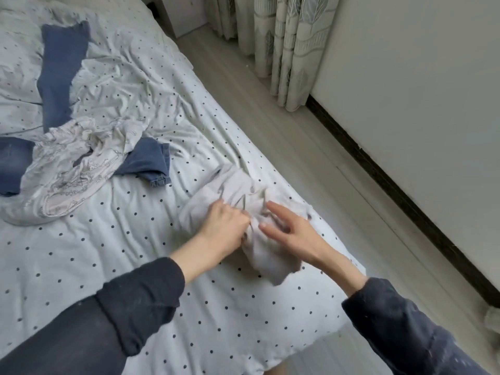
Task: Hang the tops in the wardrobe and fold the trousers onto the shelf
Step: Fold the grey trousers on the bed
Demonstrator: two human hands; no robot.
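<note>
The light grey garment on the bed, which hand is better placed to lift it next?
Left. The left hand already grips the light grey garment, fingers curled into it; the right hand is open, fingers only touching it.

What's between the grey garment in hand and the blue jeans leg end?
Head view: only bare dotted bedsheet between the grey garment and jeans leg.

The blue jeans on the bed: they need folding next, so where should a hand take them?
Probably the bare hemmed leg end, reached from the foot of the bed: the blue jeans are otherwise partly under the patterned white top.
</note>
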